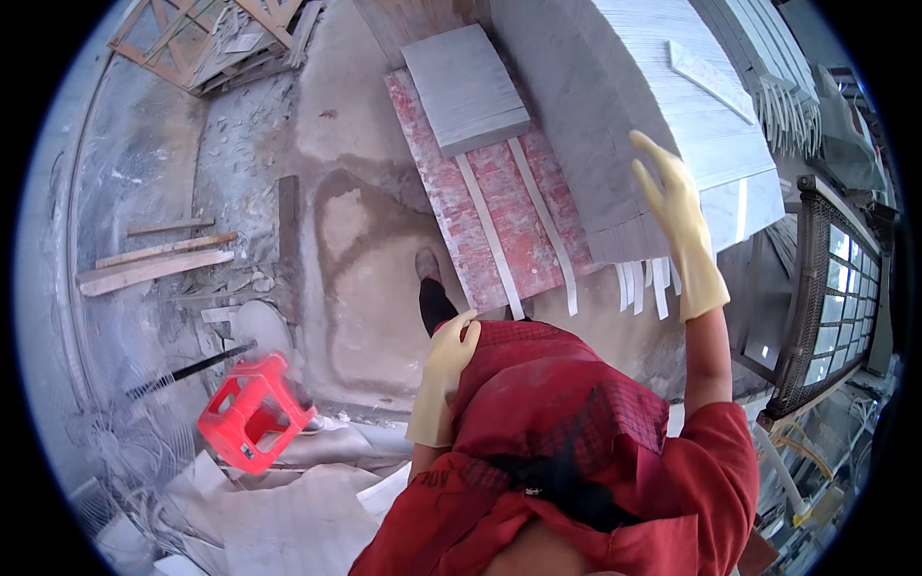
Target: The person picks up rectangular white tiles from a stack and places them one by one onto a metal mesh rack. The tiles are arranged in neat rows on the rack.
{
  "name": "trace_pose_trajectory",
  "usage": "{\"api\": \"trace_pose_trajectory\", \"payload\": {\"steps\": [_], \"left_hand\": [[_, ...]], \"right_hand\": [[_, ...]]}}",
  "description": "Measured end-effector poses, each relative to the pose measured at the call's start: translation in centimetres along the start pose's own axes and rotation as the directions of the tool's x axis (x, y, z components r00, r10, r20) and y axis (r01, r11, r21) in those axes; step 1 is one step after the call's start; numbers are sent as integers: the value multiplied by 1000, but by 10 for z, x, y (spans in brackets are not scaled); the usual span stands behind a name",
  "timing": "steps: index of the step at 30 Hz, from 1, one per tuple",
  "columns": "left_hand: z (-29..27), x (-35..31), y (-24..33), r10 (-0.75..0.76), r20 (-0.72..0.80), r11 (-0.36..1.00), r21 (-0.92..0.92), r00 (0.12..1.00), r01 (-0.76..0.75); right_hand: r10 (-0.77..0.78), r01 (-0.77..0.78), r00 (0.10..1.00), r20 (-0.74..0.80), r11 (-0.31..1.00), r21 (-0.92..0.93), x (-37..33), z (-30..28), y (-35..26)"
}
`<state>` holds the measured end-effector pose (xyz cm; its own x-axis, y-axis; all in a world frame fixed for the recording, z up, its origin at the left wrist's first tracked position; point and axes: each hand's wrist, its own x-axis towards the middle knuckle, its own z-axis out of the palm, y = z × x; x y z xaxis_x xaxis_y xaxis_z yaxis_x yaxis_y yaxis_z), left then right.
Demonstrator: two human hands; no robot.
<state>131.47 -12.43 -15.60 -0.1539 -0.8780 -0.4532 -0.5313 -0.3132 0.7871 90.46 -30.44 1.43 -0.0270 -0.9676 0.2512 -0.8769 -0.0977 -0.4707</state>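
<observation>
Both my hands wear cream-yellow rubber gloves. My right hand point(680, 213) is raised beside the edge of a long grey stack of thin slabs point(663, 58), fingers stretched and apart, holding nothing. Whether it touches the stack I cannot tell. My left hand point(447, 363) rests against my red clothing point(538, 365) near the thigh, thumb apart from the fingers, with nothing visible in it. Ahead, a smaller block of stacked grey slabs point(466, 86) lies on a red, worn board point(490, 216). Two pale straps point(492, 235) run from under that block toward me.
Several loose strap ends point(643, 286) hang below the long stack. A narrow slab piece point(711, 82) lies on top of it. At left are a red plastic stool point(252, 413), a fan point(130, 446) and wooden planks point(158, 269). A metal-framed rack point(826, 298) stands at right.
</observation>
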Motion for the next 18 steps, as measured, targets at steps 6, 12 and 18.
{"api": "trace_pose_trajectory", "payload": {"steps": [6,12,18], "left_hand": [[-66,127,-5,-109,233,990,-58,966,126],[-98,277,-68,-188,264,982,65,946,177],[-68,429,-128,-178,91,968,-164,980,191]], "right_hand": [[257,-256,960,108,966,-23,-21,90,-18],[594,-675,713,372,725,136,7,186,-16],[649,-790,611,454,467,397,60,324,87]]}}
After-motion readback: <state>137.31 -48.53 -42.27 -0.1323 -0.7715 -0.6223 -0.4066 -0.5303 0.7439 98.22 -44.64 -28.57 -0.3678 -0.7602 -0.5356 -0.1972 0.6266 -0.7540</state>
